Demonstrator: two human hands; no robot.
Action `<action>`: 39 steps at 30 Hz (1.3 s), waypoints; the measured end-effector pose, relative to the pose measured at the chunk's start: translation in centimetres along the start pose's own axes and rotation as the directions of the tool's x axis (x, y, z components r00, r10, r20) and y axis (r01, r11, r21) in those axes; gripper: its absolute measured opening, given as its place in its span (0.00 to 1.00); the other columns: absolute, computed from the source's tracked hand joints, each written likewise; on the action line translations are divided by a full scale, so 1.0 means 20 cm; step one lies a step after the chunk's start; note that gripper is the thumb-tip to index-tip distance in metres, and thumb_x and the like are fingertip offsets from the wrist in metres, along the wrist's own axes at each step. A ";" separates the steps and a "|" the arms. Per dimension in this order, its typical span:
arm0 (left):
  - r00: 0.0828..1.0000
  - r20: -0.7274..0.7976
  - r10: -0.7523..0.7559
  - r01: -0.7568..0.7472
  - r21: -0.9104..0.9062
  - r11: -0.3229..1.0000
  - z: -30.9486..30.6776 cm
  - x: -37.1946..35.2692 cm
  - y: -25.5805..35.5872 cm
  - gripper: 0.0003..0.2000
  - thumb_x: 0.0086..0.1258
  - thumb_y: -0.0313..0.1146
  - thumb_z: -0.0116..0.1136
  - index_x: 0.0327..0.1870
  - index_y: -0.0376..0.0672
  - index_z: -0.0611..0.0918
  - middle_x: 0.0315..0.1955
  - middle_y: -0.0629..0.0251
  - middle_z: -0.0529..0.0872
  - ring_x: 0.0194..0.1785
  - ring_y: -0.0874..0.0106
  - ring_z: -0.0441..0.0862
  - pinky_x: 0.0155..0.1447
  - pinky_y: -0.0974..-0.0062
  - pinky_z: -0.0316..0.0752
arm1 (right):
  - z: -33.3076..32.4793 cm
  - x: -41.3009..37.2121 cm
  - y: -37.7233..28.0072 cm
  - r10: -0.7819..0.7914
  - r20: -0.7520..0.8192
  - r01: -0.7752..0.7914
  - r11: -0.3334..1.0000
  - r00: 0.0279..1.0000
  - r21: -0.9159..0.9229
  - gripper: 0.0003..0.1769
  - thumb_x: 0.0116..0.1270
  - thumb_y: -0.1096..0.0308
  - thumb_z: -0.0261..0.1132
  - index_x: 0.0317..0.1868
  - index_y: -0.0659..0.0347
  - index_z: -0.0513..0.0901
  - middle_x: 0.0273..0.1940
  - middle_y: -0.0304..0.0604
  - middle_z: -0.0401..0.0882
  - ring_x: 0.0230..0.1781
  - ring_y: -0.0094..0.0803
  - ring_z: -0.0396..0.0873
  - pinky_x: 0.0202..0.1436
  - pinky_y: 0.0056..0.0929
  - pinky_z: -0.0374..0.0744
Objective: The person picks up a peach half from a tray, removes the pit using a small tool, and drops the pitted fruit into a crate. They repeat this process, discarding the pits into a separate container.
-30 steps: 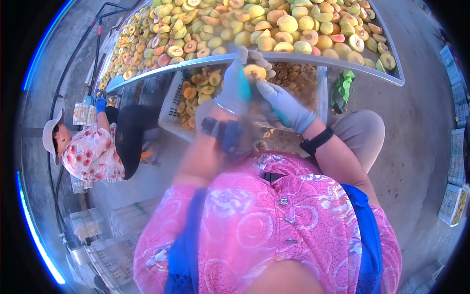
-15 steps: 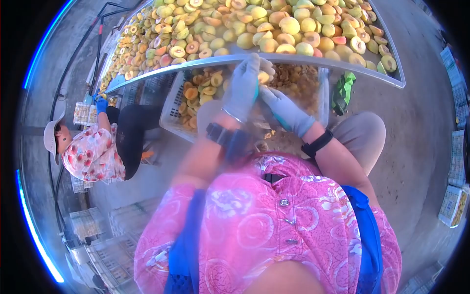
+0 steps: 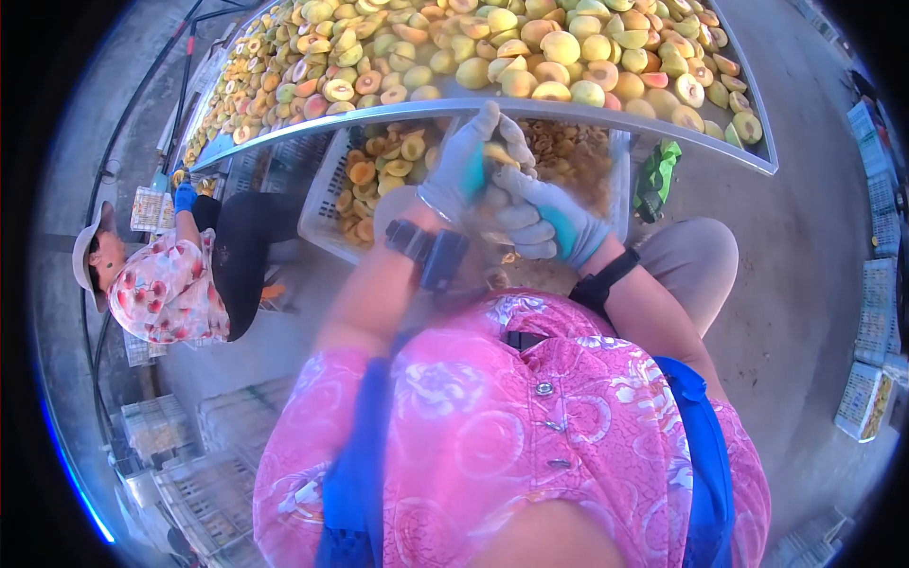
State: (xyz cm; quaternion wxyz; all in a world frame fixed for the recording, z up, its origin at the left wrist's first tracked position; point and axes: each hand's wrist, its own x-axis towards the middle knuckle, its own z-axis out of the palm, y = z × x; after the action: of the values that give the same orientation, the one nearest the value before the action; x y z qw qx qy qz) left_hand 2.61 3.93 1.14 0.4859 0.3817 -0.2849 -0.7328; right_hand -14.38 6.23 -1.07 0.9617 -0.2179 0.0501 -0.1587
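Both hands wear grey and teal gloves and meet just below the rim of a metal tray (image 3: 417, 111) full of halved yellow fruit (image 3: 561, 47). My left hand (image 3: 469, 163) has its fingers closed around a piece of yellow fruit (image 3: 500, 153). Close against it on the right, my right hand (image 3: 551, 213) is closed, its fingers curled; what they hold, if anything, is hidden. Under the hands, a white crate (image 3: 322, 194) holds orange fruit halves (image 3: 391, 168) on its left side and small brownish pieces (image 3: 568, 151) on its right.
At the left, a co-worker (image 3: 175, 284) in a hat and blue glove sits by a small basket (image 3: 151, 210). A green bag (image 3: 657, 180) lies right of the crate. Stacked crates (image 3: 213, 492) stand lower left, more crates (image 3: 876, 308) along the right edge.
My right hand has moved closer to my left hand, its fingers now curled. My left hand has turned, showing more teal, and the fruit in it shows between the hands. The view has shifted slightly.
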 end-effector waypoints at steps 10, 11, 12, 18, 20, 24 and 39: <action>0.977 0.197 0.081 -0.172 0.507 0.845 -0.03 0.01 0.03 0.27 0.68 0.62 0.56 0.35 0.41 0.81 0.30 0.59 0.86 0.33 0.65 0.84 0.40 0.71 0.80 | 0.03 0.01 0.01 -0.027 -0.334 -0.091 0.938 0.942 -0.334 0.19 0.77 0.47 0.52 0.39 0.53 0.75 0.19 0.22 0.62 0.13 0.12 0.56 0.15 0.14 0.52; 0.981 0.191 0.045 -0.128 0.450 0.884 -0.03 -0.01 0.04 0.22 0.73 0.56 0.53 0.35 0.42 0.79 0.29 0.60 0.83 0.33 0.65 0.82 0.40 0.69 0.80 | 0.01 0.02 0.02 0.000 -0.277 -0.079 0.959 0.961 -0.271 0.19 0.78 0.47 0.51 0.40 0.53 0.75 0.19 0.23 0.61 0.12 0.12 0.55 0.14 0.14 0.52; 0.983 0.186 0.008 -0.081 0.391 0.917 -0.03 -0.03 0.04 0.18 0.77 0.50 0.49 0.35 0.43 0.76 0.28 0.61 0.80 0.33 0.64 0.81 0.40 0.67 0.81 | -0.01 0.03 0.04 0.025 -0.217 -0.070 0.977 0.976 -0.203 0.19 0.78 0.47 0.50 0.40 0.53 0.74 0.19 0.23 0.59 0.12 0.13 0.55 0.13 0.14 0.51; 1.000 -0.022 0.022 -0.027 -0.246 0.969 -0.06 -0.05 -0.05 0.19 0.77 0.52 0.49 0.39 0.42 0.77 0.28 0.64 0.80 0.36 0.66 0.82 0.46 0.66 0.82 | -0.08 0.08 0.06 0.127 0.219 -0.183 0.949 0.967 0.259 0.20 0.79 0.47 0.47 0.41 0.56 0.71 0.18 0.24 0.54 0.09 0.14 0.52 0.08 0.16 0.50; 0.992 -0.027 0.120 -0.122 -0.348 0.929 -0.18 0.03 -0.11 0.18 0.76 0.53 0.50 0.39 0.46 0.79 0.29 0.65 0.82 0.37 0.66 0.83 0.46 0.65 0.82 | -0.03 0.07 0.05 0.116 0.276 -0.197 0.938 0.954 0.287 0.20 0.79 0.47 0.48 0.42 0.56 0.71 0.18 0.25 0.55 0.09 0.14 0.53 0.08 0.16 0.52; 0.920 -0.177 0.351 -0.392 -0.480 0.785 -0.45 0.03 0.01 0.17 0.76 0.53 0.51 0.44 0.47 0.80 0.36 0.66 0.85 0.41 0.65 0.84 0.50 0.63 0.81 | -0.10 0.06 0.02 -0.021 0.272 -0.096 0.907 0.962 0.410 0.23 0.78 0.45 0.48 0.46 0.58 0.72 0.19 0.25 0.57 0.10 0.15 0.54 0.08 0.16 0.54; 0.823 0.092 0.560 0.046 0.973 -0.228 -0.36 0.62 0.31 0.31 0.60 0.43 0.64 0.65 0.45 0.71 0.61 0.46 0.73 0.64 0.50 0.73 0.67 0.60 0.69 | -0.17 0.09 -0.03 -0.134 -0.269 0.196 0.956 0.954 0.219 0.23 0.76 0.42 0.49 0.42 0.54 0.75 0.20 0.26 0.60 0.10 0.17 0.55 0.10 0.20 0.56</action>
State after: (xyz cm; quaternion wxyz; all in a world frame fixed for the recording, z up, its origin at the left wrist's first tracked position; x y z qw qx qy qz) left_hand 8.79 -10.16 -1.38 0.2160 0.6753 -0.7045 -0.0331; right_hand -13.36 3.82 -3.90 0.9502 -0.0799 0.1330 -0.2704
